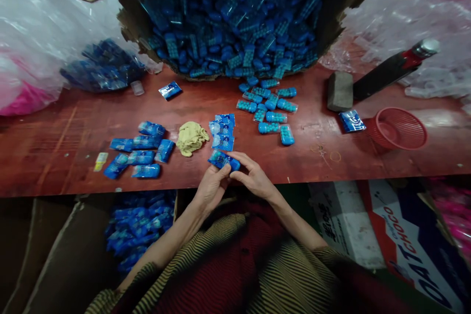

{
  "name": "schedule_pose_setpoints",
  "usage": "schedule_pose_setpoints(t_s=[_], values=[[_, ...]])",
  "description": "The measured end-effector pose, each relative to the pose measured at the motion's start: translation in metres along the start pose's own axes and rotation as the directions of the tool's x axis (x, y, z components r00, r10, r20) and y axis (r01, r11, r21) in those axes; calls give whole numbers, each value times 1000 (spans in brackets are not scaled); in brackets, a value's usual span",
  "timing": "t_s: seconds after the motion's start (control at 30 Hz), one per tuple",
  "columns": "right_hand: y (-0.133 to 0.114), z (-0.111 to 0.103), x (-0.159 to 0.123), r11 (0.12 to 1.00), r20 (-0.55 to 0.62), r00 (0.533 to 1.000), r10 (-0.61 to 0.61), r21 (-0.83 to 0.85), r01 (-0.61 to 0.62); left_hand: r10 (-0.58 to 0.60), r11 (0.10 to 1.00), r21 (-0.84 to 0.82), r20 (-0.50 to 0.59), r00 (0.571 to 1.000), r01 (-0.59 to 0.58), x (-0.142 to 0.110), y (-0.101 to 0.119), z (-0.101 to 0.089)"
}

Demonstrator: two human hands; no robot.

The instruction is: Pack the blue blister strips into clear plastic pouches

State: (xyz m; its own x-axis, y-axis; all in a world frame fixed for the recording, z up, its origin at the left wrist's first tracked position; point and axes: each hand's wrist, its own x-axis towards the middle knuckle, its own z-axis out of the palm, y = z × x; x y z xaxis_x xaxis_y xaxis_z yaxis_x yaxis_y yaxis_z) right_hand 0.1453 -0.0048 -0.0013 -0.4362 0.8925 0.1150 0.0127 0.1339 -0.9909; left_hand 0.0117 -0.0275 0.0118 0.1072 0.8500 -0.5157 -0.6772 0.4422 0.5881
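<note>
Near the table's front edge, my left hand (212, 186) and my right hand (253, 174) are closed together on a small blue bottle with a printed wrapper (220, 159). My thumbs press its near side, and the fingers partly cover it. Just beyond lies a stack of flat printed blue wrappers (222, 132). A crumpled yellow cloth (192, 138) is left of that stack. To the right, several clear bottles with blue caps and blue beads (276, 117) lie loose. Several wrapped blue bottles (143, 157) are grouped on the left.
A torn cardboard box (130, 34) full of blue bottles stands at the back. On the right are a grey block (340, 91), a dark tool with a metal end (390, 71) and a red plastic basket (400, 128). Plastic bags (40, 14) flank the red table (84, 113).
</note>
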Motion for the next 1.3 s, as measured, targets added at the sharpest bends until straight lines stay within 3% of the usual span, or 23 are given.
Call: schedule_pose_setpoints(t_s=[0.1,0.2,0.33,0.5,0.6,0.83,1.0,1.2,1.3], values=[[-1,6,1,990,-90,996,-26,-143,13,0,999,32,-9,1000,0,0,-1,0],[-1,12,1,983,-130,991,-22,-182,-2,48,995,89,-87,995,-40,-1,0,-1],[1,14,0,998,-51,997,62,-3,-62,80,991,118,-113,990,-66,-3,4,-1],[4,13,0,923,16,975,223,319,-216,17,998,68,24,1000,-19,-4,9,-4],[3,17,1,909,-20,970,243,353,-220,9,1000,26,77,997,-11,-2,8,-9],[1,26,6,888,-78,946,316,375,-266,15,1000,3,85,996,-15,-1,3,-14],[0,21,9,822,13,928,373,458,-337,-32,999,19,104,994,31,-3,7,-15],[9,12,12,658,323,893,314,604,-450,-103,993,-38,182,978,112,-5,11,-21],[14,14,13,650,319,906,278,631,-422,-102,992,-57,159,982,112,-5,10,-22]])
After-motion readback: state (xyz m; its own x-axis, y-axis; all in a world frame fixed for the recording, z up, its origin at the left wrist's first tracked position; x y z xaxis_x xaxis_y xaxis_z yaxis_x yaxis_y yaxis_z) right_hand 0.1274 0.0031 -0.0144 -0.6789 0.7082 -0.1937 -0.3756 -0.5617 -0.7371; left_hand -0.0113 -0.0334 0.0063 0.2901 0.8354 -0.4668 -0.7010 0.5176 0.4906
